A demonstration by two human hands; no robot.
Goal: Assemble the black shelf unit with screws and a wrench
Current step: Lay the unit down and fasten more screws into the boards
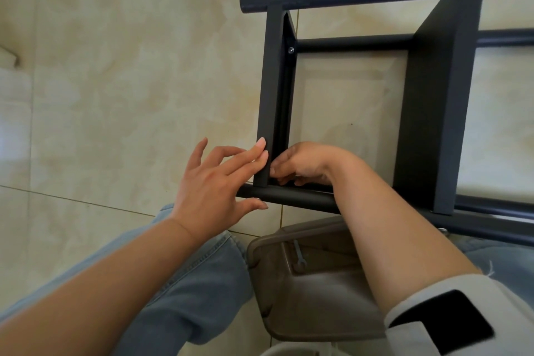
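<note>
Glossy beige marbled floor tiles (115, 66)

We read this as a home interior, likely a living space or hallway. Evidence: glossy beige marble-look floor tiles (130, 66) with thin grout lines, and a brown plastic stool (303, 283) under us. A flat-pack black shelf frame (433, 110) lies on its side directly on the tiles. At the left edge we see something pale and blurred, possibly furniture.
</note>
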